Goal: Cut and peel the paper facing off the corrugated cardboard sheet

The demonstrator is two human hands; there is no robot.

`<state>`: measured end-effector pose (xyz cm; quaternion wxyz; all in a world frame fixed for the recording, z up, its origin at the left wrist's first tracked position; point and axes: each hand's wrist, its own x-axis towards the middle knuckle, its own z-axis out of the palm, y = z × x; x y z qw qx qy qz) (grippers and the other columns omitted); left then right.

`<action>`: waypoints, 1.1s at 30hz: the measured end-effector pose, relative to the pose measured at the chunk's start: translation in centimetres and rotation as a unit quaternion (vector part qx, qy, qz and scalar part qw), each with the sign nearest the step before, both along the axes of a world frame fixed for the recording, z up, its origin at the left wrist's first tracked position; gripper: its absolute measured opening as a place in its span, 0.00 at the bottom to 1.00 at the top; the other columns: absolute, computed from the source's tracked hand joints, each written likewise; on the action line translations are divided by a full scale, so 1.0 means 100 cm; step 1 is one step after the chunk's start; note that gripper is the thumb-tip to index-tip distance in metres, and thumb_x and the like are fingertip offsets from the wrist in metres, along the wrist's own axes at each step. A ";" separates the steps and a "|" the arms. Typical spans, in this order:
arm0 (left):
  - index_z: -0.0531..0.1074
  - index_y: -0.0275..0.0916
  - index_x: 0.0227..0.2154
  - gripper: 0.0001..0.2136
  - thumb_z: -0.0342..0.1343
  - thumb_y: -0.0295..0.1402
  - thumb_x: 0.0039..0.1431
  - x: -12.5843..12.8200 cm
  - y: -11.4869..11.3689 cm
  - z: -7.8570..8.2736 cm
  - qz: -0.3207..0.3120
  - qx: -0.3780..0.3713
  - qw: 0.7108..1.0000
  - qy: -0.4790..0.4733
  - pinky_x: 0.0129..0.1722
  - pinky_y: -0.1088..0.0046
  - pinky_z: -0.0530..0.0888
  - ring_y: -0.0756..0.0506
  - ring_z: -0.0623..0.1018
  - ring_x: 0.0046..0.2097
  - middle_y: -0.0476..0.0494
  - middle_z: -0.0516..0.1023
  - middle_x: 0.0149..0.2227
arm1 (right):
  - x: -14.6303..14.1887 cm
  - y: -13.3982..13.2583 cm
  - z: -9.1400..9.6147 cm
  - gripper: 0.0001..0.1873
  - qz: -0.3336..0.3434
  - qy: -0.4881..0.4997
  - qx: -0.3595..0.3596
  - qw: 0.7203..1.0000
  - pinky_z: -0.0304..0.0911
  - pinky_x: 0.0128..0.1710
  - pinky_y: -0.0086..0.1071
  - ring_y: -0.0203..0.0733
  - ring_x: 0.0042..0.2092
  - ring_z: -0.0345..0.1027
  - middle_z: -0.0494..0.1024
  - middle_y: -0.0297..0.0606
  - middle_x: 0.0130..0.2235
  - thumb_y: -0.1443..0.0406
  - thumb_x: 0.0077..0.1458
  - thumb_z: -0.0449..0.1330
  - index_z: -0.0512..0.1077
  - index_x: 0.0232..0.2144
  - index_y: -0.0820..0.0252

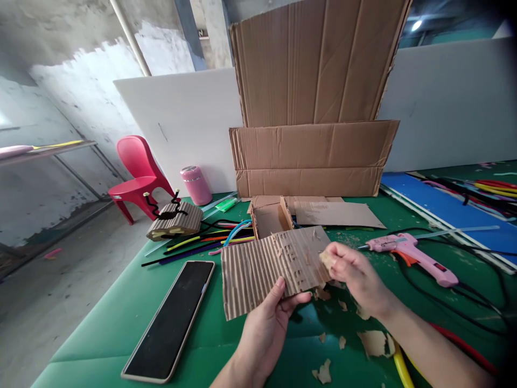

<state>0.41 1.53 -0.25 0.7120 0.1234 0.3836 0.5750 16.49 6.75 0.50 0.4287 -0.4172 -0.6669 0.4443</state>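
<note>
A rectangular piece of corrugated cardboard [252,269] is held up over the green table. Its left part shows bare ridges, while the right part still carries patches of smooth paper. My left hand [266,328] grips its lower edge, thumb on the ridged face and fingers underneath. At the right edge, my right hand [355,275] pinches a torn scrap of paper [326,260] between thumb and fingers. Torn paper scraps [372,343] lie on the table below. Behind the cardboard stands a small open cardboard box [272,218].
A pink glue gun [416,256] with its cable lies at right. A phone [169,320] rests at left, near pipe cleaners [210,237] and a ridged cardboard model [175,220]. A pink bottle [196,185] and large cardboard sheets [311,151] stand at the back.
</note>
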 end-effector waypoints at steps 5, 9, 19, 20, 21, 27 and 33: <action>0.72 0.32 0.31 0.07 0.53 0.29 0.50 -0.002 0.001 0.000 0.000 0.008 1.000 0.011 0.36 0.72 0.70 0.48 0.76 0.26 0.43 0.78 0.30 | 0.009 0.007 -0.002 0.17 -0.170 0.001 0.048 0.984 0.44 0.19 0.27 0.31 0.21 0.43 0.48 0.25 0.18 0.59 0.51 0.52 0.52 0.17 0.57; 0.72 0.29 0.32 0.09 0.52 0.31 0.51 0.000 -0.004 0.000 -0.033 0.016 0.999 0.029 0.37 0.71 0.70 0.49 0.75 0.27 0.41 0.77 0.29 | 0.001 -0.003 0.005 0.06 -0.149 -0.060 0.086 0.983 0.56 0.27 0.27 0.34 0.27 0.58 0.64 0.30 0.26 0.61 0.53 0.50 0.63 0.31 0.57; 0.68 0.35 0.40 0.12 0.49 0.31 0.53 0.010 -0.012 0.004 -0.062 0.102 0.990 0.081 0.34 0.67 0.70 0.48 0.74 0.28 0.41 0.73 0.40 | -0.018 -0.015 0.011 0.11 -0.019 -0.187 0.204 0.961 0.61 0.34 0.30 0.37 0.34 0.62 0.66 0.37 0.35 0.66 0.53 0.50 0.64 0.40 0.55; 0.68 0.35 0.40 0.12 0.49 0.31 0.53 0.010 -0.012 0.003 -0.062 0.107 0.988 0.091 0.32 0.66 0.70 0.48 0.74 0.27 0.41 0.74 0.39 | -0.018 -0.015 0.012 0.11 -0.020 -0.206 0.214 0.955 0.61 0.34 0.31 0.37 0.35 0.62 0.65 0.37 0.35 0.66 0.53 0.50 0.64 0.40 0.54; 0.69 0.35 0.39 0.11 0.49 0.31 0.52 0.011 -0.012 0.001 -0.061 0.109 0.987 0.102 0.32 0.66 0.70 0.47 0.74 0.27 0.41 0.74 0.37 | -0.018 -0.015 0.012 0.12 -0.022 -0.225 0.223 0.948 0.60 0.34 0.31 0.38 0.35 0.62 0.65 0.37 0.36 0.66 0.52 0.50 0.64 0.41 0.54; 0.74 0.35 0.28 0.07 0.55 0.32 0.47 0.011 -0.013 0.001 -0.038 0.094 0.977 0.187 0.32 0.67 0.71 0.46 0.74 0.26 0.40 0.76 0.34 | -0.021 -0.018 0.018 0.10 -0.024 -0.285 0.254 0.924 0.60 0.34 0.32 0.39 0.37 0.62 0.65 0.38 0.36 0.67 0.52 0.49 0.65 0.37 0.55; 0.76 0.40 0.21 0.02 0.59 0.29 0.42 0.016 -0.018 0.017 0.022 0.038 0.940 0.339 0.37 0.68 0.69 0.43 0.74 0.29 0.46 0.77 0.19 | -0.026 -0.018 0.026 0.05 -0.026 -0.310 0.230 0.922 0.60 0.35 0.33 0.39 0.37 0.62 0.65 0.37 0.34 0.69 0.52 0.49 0.62 0.34 0.58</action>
